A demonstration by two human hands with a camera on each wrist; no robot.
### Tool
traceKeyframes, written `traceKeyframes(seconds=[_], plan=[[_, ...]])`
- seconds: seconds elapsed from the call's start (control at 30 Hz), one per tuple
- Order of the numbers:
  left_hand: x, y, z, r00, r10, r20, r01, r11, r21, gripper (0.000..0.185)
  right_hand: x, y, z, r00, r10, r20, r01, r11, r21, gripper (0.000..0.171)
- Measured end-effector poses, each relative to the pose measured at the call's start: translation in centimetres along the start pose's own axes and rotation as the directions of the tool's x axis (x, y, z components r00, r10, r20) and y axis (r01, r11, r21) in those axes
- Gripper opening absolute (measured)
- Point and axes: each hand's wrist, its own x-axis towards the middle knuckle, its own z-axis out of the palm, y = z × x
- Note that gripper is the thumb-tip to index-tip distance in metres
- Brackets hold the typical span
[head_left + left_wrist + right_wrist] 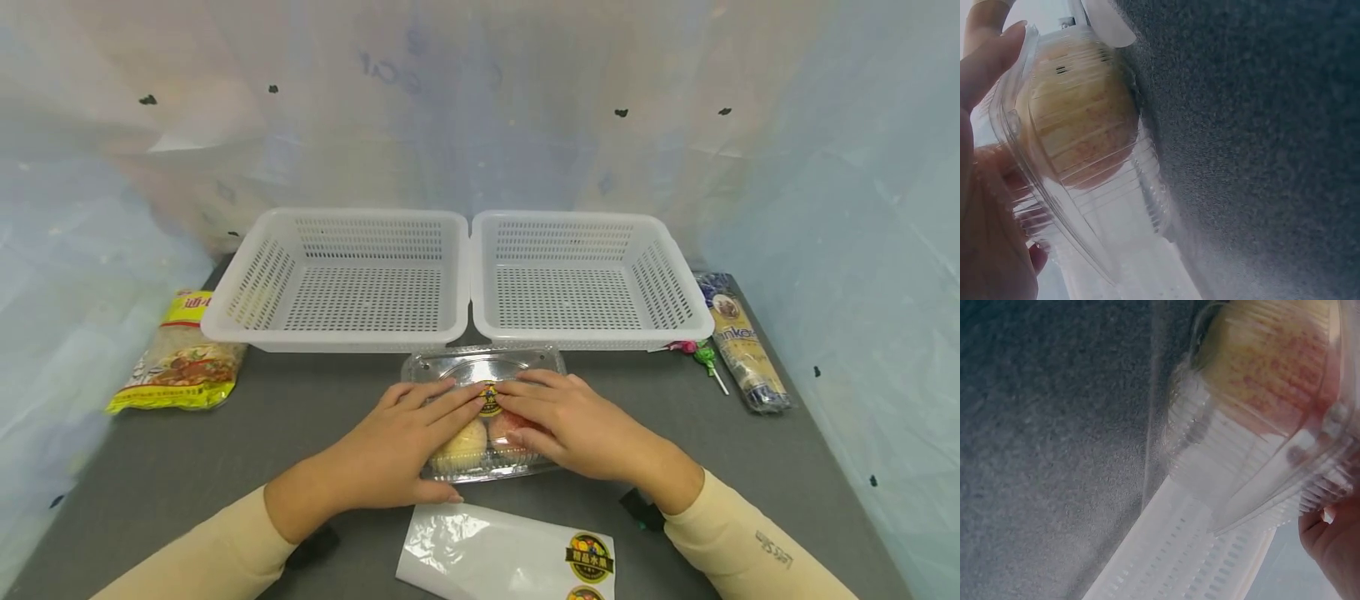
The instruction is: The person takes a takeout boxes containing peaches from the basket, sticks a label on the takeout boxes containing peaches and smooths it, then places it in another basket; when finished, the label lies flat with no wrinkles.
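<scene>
1. Nearest the camera lies a sticker sheet (510, 554), flat on the bench (225, 433) just in front of the clamshell (483, 367), with a round fruit label showing at its right end.
2. Both hands rest on the clamshell, a clear lidded box holding two apples (459, 442), which sits at mid-bench right in front of the two white baskets (345, 279).
3. On the lid the left hand (401, 446) lies flat, its fingers straight and close together, tips meeting a round sticker (489, 398) at the lid's middle. The right hand (577, 425) mirrors it from the other side, fingers likewise straight and pressing rather than gripping.
4. The step looks like smoothing the sticker down. To do it well, I would press from the sticker's middle outward so no edge lifts, and keep the palms bearing evenly so the thin lid does not buckle.
5. The left wrist view shows the thumb (988, 62) against the clamshell's rim, which should steady the box; it would likely skate on the bench if pushed sideways, so pressure is best kept straight down.
6. The baskets' near rims almost touch the clamshell's far edge, so there is little room to slide it forward.
7. Left of the clamshell, well apart, lies a yellow noodle packet (180, 358); to its right, lollipops (701, 354) and a long wrapped packet (742, 342).
</scene>
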Motion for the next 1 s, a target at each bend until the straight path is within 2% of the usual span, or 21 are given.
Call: traceKeyframes(seconds=[0.23, 0.43, 0.6, 0.73, 1.0], plan=[[0.5, 0.0, 0.1, 1.000, -0.023, -0.006, 0.023, 1.000, 0.002, 0.115, 0.9, -0.2, 0.0, 0.999, 0.021, 0.039, -0.021, 1.000, 0.017, 0.055], [0.4, -0.1, 0.2, 1.000, -0.013, -0.019, 0.013, 1.000, -0.004, 0.114, 0.5, 0.2, 0.1, 0.999, 0.009, 0.034, -0.010, 0.999, 0.038, 0.053], [0.0, -0.7, 0.6, 0.997, 0.030, -0.067, -0.032, 0.999, -0.029, 0.113, 0.0, 1.1, 0.4, 1.000, -0.027, 0.014, 0.026, 0.996, 0.082, 0.054], [-0.3, -1.1, 0.7, 0.994, 0.059, -0.090, -0.063, 0.997, -0.040, 0.108, -0.1, 1.9, 0.6, 0.996, -0.088, -0.013, 0.089, 0.991, 0.095, 0.055], [-0.4, -1.5, 0.5, 0.992, 0.090, -0.094, -0.094, 0.995, -0.043, 0.101, -0.4, 2.2, 0.5, 0.988, -0.151, -0.007, 0.151, 0.982, 0.109, 0.050]])
